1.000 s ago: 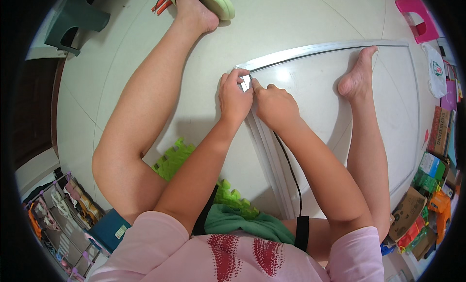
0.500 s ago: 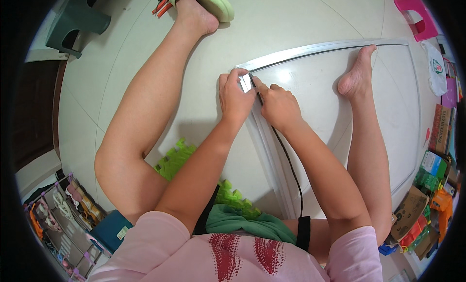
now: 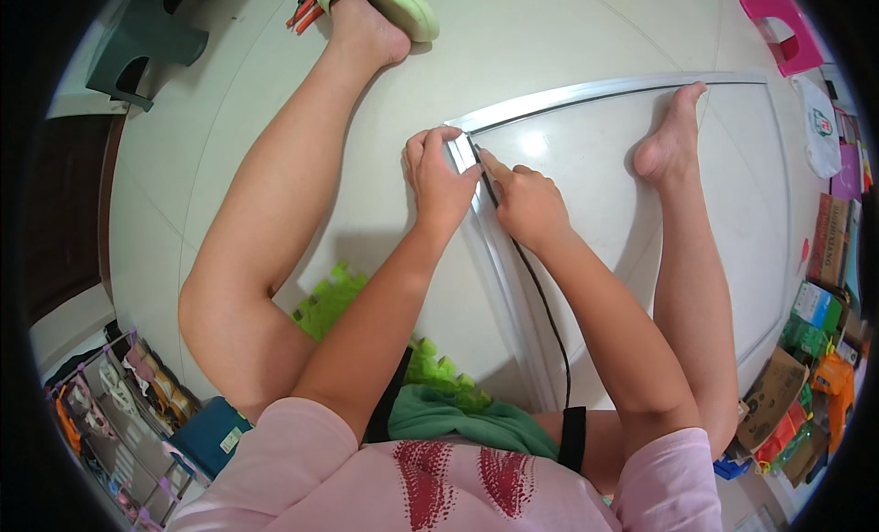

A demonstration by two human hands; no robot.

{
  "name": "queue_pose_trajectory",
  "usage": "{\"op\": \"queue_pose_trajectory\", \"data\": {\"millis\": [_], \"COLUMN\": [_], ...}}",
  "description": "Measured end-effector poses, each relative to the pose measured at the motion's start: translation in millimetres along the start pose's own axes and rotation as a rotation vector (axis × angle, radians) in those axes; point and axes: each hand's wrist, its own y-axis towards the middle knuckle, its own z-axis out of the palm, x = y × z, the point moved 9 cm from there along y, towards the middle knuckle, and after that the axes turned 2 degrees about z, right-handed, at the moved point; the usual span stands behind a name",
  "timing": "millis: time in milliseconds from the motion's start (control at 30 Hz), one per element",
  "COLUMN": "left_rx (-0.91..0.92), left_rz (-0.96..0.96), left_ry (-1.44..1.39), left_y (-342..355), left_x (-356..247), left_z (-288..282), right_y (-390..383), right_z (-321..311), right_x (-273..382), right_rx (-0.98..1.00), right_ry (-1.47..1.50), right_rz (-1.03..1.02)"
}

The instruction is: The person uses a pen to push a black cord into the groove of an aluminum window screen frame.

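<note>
A silver metal frame (image 3: 577, 94) lies flat on the floor between my legs. At its near-left corner my left hand (image 3: 441, 179) is closed round the left bar (image 3: 494, 257), fingers over the outer edge and thumb on the inner side. A thin black flexible strip (image 3: 548, 312) runs along the inner edge of that bar near the corner, then trails loose toward my lap. My right hand (image 3: 531, 200) is closed on the strip just below the corner, index finger stretched along it and the other fingers curled. Its thumb is mostly hidden.
Beyond my slippered foot lie red-handled pliers (image 3: 311, 17). A dark stool (image 3: 146, 38) is at far left, a pink stool (image 3: 786, 28) at far right. Green foam mat pieces (image 3: 334, 298) lie under my left arm. Cardboard boxes (image 3: 774, 399) and bags crowd the right side.
The fingers of my left hand have shifted slightly left, showing more of the bar. My right hand stays at nearly the same spot on the strip.
</note>
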Motion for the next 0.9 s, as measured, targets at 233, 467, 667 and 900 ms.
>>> {"op": "queue_pose_trajectory", "data": {"millis": [233, 467, 667, 900], "left_rx": [0.021, 0.019, -0.001, 0.061], "left_rz": [-0.035, -0.045, 0.024, 0.002], "left_ry": [-0.041, -0.032, 0.02, 0.123], "left_y": [1, -1, -5, -5], "left_x": [4, 8, 5, -2], "left_z": [3, 3, 0, 4], "right_y": [-7, -2, -3, -19], "right_z": [5, 0, 12, -4], "right_x": [-6, 5, 24, 5], "right_rx": [-0.01, 0.048, -0.003, -0.008], "right_ry": [0.161, 0.066, -0.207, -0.098], "right_rz": [-0.007, -0.009, -0.016, 0.026]}}
